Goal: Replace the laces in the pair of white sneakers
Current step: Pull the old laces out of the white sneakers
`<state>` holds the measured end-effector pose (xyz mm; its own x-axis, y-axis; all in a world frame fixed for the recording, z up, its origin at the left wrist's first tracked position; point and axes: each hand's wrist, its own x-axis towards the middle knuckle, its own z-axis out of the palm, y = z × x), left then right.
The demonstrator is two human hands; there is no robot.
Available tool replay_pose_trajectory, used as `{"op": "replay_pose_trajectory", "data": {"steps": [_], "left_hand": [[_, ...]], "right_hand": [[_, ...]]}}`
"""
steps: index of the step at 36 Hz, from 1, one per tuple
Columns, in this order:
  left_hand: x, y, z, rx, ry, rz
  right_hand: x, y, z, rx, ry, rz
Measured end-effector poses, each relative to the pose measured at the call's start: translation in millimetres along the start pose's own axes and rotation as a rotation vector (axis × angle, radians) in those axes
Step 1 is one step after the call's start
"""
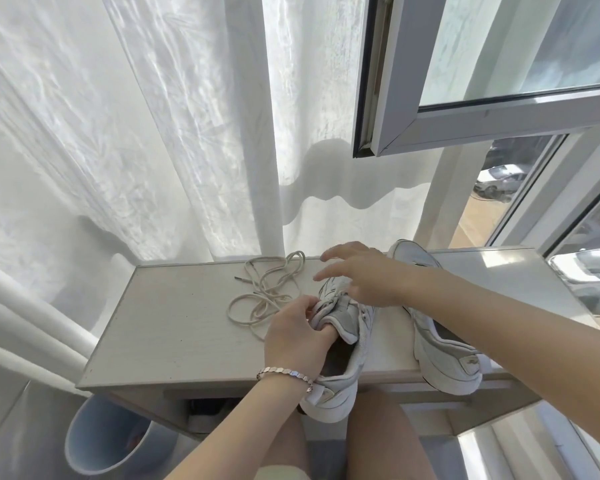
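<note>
Two white sneakers lie on a pale wooden table. The nearer sneaker is in the middle, heel toward me and hanging over the front edge. My left hand, with a bracelet on the wrist, grips its tongue with the thumb inside the opening. Above the same shoe's lacing area hovers my right hand, its fingers spread and straight; whether it touches the shoe is unclear. The second sneaker lies to the right under my right forearm. A loose cream lace sits in a tangle left of the shoes.
White curtains hang behind the table. An open window sash juts out above at the right. A light blue bin stands on the floor at the lower left. My bare knees are under the table's front edge.
</note>
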<state>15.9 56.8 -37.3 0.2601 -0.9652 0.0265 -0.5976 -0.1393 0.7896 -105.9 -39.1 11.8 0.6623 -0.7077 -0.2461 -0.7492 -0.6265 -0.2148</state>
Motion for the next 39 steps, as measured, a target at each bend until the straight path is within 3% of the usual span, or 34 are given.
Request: {"op": "replay_pose_trajectory", "data": {"steps": [3, 8, 12, 17, 21, 24, 26, 28, 30, 33, 35, 37, 39], "left_hand": [[0.1, 0.5, 0.2, 0.011, 0.003, -0.005], [-0.6, -0.3, 1.5, -0.003, 0.002, -0.005], [-1.3, -0.2, 1.5, -0.026, -0.009, -0.008], [-0.2, -1.1, 1.6, -0.007, -0.016, -0.012], [0.3, -2.3, 2.1, -0.016, -0.02, -0.017], [0.2, -2.8, 1.7, -0.017, -0.013, 0.001], [-0.1, -2.5, 1.5, -0.024, -0.011, 0.0], [-0.4, -1.2, 1.2, -0.021, -0.014, -0.009], [-0.5, -0.6, 1.2, -0.032, -0.019, -0.011], [-0.1, 0.4, 1.0, -0.051, -0.029, -0.017], [0.4, 0.3, 1.4, -0.048, -0.025, -0.019], [0.9, 0.8, 1.7, -0.045, -0.022, -0.026], [0.6, 0.8, 1.8, -0.041, -0.027, -0.032]], "right_hand": [[1.1, -0.5, 5.0, -0.008, -0.106, -0.067], [2.6, 2.8, 6.2, -0.017, 0.036, -0.008], [6.5, 2.5, 7.3, -0.116, 0.005, -0.006], [6.4, 16.8, -2.1, -0.067, -0.041, -0.035], [6.8, 28.3, -8.7, -0.172, 0.067, -0.041], [9.4, 44.1, -11.5, -0.173, 0.269, 0.072], [11.2, 59.3, -13.7, -0.131, 0.36, 0.248], [11.1, 70.1, -14.4, -0.069, 0.323, 0.429], [10.8, 70.4, -11.4, -0.085, 0.226, 0.48], [11.6, 52.3, -9.8, -0.126, 0.198, 0.316], [10.1, 32.2, -11.7, -0.023, 0.161, 0.146], [8.0, 15.3, -10.7, 0.102, 0.038, 0.034], [7.6, 5.7, -6.0, 0.064, -0.097, -0.026]]}}
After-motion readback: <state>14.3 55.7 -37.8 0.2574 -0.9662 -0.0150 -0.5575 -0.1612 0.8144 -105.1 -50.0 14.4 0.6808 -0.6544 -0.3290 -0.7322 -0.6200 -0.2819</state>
